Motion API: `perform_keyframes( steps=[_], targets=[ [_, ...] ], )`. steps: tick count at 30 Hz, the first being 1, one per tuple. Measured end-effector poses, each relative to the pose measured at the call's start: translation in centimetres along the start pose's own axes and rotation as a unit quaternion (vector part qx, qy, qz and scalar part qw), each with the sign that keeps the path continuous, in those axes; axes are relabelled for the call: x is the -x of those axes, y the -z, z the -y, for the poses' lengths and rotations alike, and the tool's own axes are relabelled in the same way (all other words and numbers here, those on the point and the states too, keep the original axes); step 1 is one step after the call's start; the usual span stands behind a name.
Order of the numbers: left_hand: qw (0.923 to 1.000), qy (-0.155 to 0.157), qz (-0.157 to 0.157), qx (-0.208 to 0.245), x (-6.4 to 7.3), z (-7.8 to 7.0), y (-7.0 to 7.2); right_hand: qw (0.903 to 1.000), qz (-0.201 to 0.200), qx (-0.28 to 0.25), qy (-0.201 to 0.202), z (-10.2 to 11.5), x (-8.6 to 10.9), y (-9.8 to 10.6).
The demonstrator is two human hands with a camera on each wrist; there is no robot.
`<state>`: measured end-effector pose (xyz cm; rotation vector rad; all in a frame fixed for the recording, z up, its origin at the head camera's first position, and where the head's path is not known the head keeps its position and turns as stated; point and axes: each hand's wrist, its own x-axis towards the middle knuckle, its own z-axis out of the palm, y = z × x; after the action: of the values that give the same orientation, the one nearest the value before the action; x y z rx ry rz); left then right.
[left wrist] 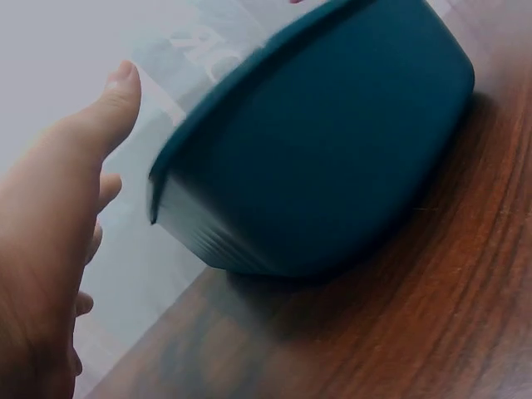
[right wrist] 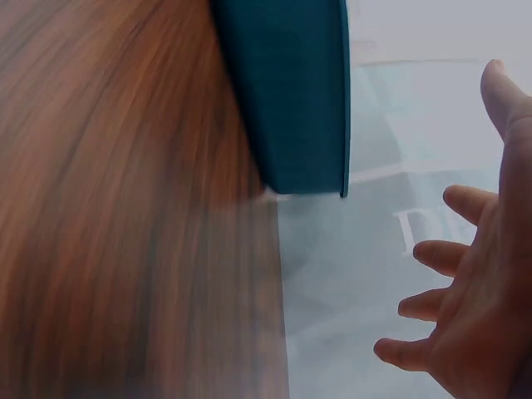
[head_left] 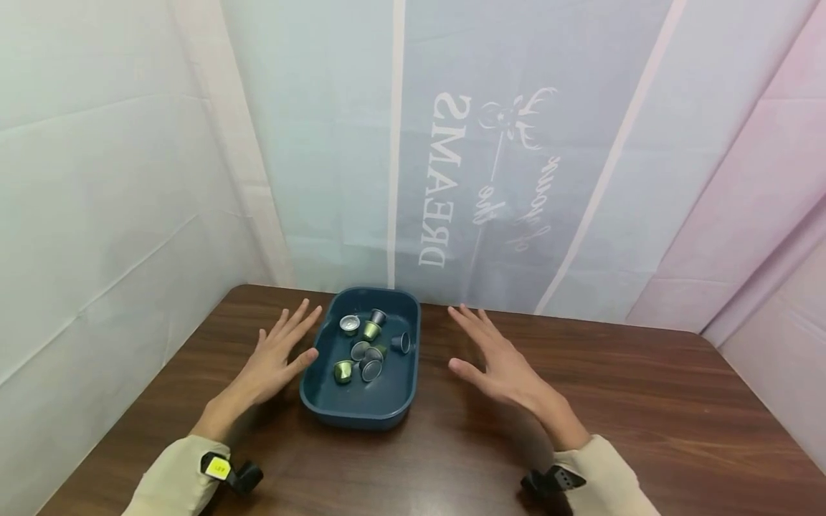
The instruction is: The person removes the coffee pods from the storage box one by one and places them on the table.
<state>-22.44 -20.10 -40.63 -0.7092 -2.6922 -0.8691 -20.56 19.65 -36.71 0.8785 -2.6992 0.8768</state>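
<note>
A dark teal plastic tub (head_left: 381, 407) stands on the wooden table, holding several small coffee capsules. Among them are a green capsule (head_left: 343, 371), a silver-lidded one (head_left: 350, 325) and a dark one lying on its side (head_left: 401, 342). The left hand (head_left: 274, 362) hovers by the tub's left side with fingers spread and straight, its thumb near the rim. Farther off on the right, the right hand (head_left: 503, 362) is held up with fingers extended, apart from the tub. Both wrist views show the tub's outer wall (left wrist: 332, 150) and an empty hand.
The brown wood-grain table (head_left: 645, 401) reaches back to a pale fabric backdrop (head_left: 335, 143) with mirrored white lettering. Fabric also hangs at the left and right. Each wrist wears a strapped device, such as the left one (head_left: 219, 469).
</note>
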Motion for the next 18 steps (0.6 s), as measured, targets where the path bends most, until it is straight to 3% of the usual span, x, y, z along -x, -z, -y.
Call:
perform_keyframes(
  steps=[10, 18],
  targets=[
    [0.9909, -0.054, 0.006, 0.123, 0.6, 1.3, -2.0, 0.9983, 0.011, -0.044, 0.037, 2.0, -2.7, -2.0],
    [0.9888, -0.069, -0.001, 0.132, 0.4, 1.7, -2.3, 0.9929, 0.014, -0.060, 0.102, 2.1, -3.8, -3.3]
  ],
)
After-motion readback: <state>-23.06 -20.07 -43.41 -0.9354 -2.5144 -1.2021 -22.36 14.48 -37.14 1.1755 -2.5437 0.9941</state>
